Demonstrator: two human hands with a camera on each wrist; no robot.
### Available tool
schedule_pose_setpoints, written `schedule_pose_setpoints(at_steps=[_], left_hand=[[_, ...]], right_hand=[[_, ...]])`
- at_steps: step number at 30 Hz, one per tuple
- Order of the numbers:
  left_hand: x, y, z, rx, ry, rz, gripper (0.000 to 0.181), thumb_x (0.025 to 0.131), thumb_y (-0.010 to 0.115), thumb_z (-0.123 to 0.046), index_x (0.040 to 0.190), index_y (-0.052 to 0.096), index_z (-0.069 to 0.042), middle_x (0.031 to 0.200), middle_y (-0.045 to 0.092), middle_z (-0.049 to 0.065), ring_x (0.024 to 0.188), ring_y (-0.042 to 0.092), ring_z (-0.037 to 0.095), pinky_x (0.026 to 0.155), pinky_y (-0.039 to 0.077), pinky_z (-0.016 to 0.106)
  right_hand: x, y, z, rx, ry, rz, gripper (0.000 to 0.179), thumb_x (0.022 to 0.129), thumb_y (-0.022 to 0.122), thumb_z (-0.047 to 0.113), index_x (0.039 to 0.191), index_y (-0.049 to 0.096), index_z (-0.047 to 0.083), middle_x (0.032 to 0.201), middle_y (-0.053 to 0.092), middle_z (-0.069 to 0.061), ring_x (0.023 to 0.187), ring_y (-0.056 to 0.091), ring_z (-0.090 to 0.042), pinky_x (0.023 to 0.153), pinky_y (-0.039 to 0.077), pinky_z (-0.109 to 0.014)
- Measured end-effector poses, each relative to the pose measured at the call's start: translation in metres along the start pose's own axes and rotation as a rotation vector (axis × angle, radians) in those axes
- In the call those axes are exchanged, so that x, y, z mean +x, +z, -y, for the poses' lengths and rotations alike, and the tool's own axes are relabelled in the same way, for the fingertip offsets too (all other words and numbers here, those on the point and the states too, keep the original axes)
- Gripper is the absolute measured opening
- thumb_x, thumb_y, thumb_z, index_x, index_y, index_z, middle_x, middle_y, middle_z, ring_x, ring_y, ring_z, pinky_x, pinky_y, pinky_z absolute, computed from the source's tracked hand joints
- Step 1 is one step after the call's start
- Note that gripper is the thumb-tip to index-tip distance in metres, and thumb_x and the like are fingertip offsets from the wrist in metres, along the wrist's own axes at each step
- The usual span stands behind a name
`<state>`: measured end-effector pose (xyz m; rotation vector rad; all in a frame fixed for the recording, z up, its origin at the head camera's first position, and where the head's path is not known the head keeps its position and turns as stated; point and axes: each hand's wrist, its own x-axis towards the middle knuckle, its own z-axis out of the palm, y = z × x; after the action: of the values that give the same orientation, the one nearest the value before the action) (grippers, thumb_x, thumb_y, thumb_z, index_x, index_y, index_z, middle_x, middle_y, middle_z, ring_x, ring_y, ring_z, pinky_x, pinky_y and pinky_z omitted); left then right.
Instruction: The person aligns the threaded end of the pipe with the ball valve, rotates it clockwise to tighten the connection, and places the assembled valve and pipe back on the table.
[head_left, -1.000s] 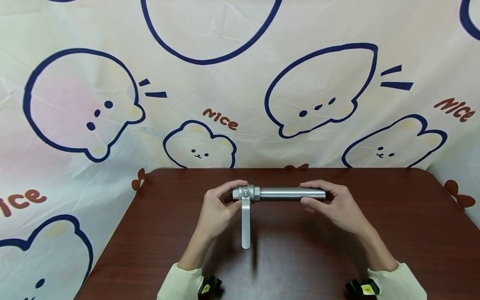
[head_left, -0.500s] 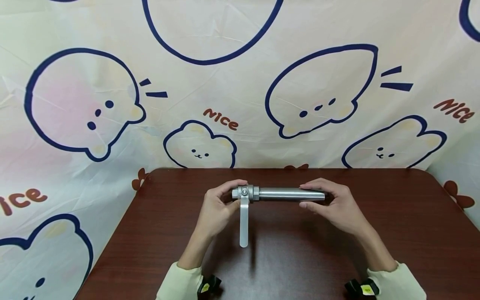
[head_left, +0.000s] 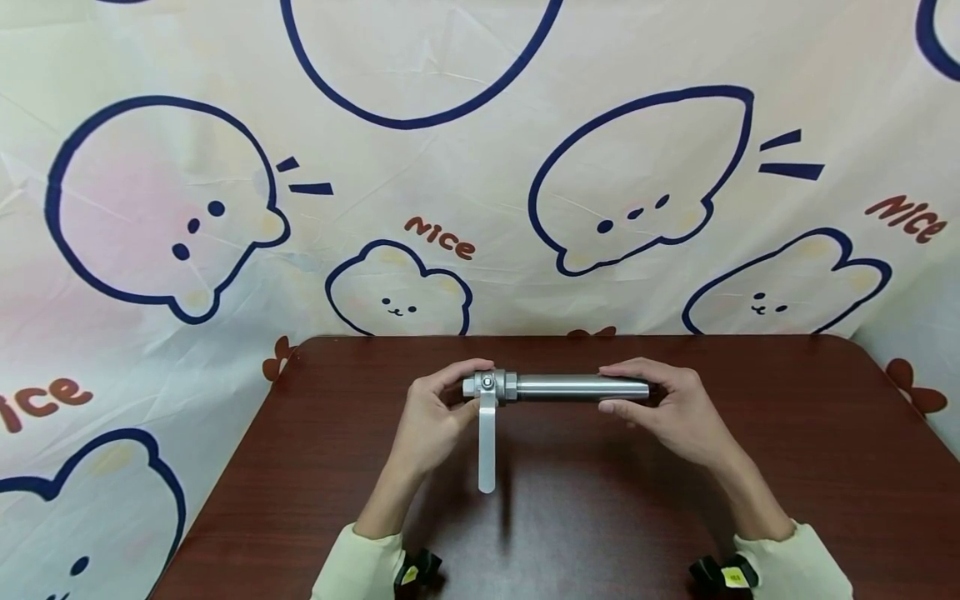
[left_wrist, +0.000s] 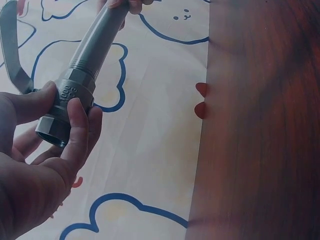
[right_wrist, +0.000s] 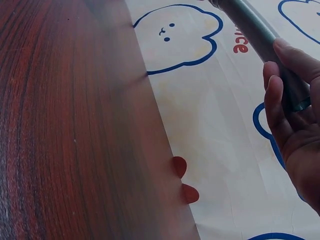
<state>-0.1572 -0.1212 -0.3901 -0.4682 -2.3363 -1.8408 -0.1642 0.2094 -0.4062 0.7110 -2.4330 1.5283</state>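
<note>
A steel ball valve (head_left: pixel 499 387) and a smooth metal pipe (head_left: pixel 558 387) form one level piece, held above the table in the head view. My left hand (head_left: pixel 431 421) grips the valve body between thumb and fingers. The flat lever (head_left: pixel 487 454) points toward me. At the other end, my right hand (head_left: pixel 678 408) holds the pipe with the thumb below and fingers above. In the left wrist view, some thread shows where the pipe (left_wrist: pixel 97 47) enters the valve's hex end; the valve's opposite port is open. The right wrist view shows fingers around the pipe (right_wrist: pixel 255 35) near its end.
The dark brown wooden table (head_left: pixel 337 467) lies beneath both hands. Behind it hangs a pale cloth (head_left: pixel 495 183) with blue-outlined cartoon figures. Black devices (head_left: pixel 420 573) sit at both wrists, by the light sleeves (head_left: pixel 360 562).
The valve, lever and pipe have shifted slightly left. My right thumb has moved a little along the pipe's underside. My left hand keeps its hold on the valve with hardly any movement.
</note>
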Motion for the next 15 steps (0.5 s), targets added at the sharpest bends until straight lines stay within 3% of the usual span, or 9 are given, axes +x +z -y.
schedule_pose_setpoints(at_steps=[9, 15], left_hand=[[-0.0004, -0.0006, 0.0011, -0.006, 0.016, 0.009, 0.048, 0.089, 0.075, 0.014, 0.129, 0.076, -0.012, 0.122, 0.077, 0.013, 0.100, 0.072, 0.024, 0.086, 0.061, 0.028], [-0.0007, -0.0009, -0.0001, -0.016, 0.023, 0.010, 0.048, 0.087, 0.076, 0.014, 0.129, 0.076, -0.011, 0.121, 0.077, 0.014, 0.099, 0.071, 0.020, 0.085, 0.061, 0.027]], right_hand=[[0.0014, -0.0002, -0.0011, 0.037, 0.034, 0.031, 0.039, 0.094, 0.082, 0.007, 0.132, 0.073, 0.004, 0.098, 0.078, -0.008, 0.068, 0.072, -0.022, 0.062, 0.062, -0.033], [0.0018, -0.0011, -0.0017, 0.034, 0.071, 0.056, 0.035, 0.098, 0.079, 0.010, 0.132, 0.073, 0.008, 0.089, 0.075, -0.009, 0.067, 0.070, -0.017, 0.062, 0.063, -0.034]])
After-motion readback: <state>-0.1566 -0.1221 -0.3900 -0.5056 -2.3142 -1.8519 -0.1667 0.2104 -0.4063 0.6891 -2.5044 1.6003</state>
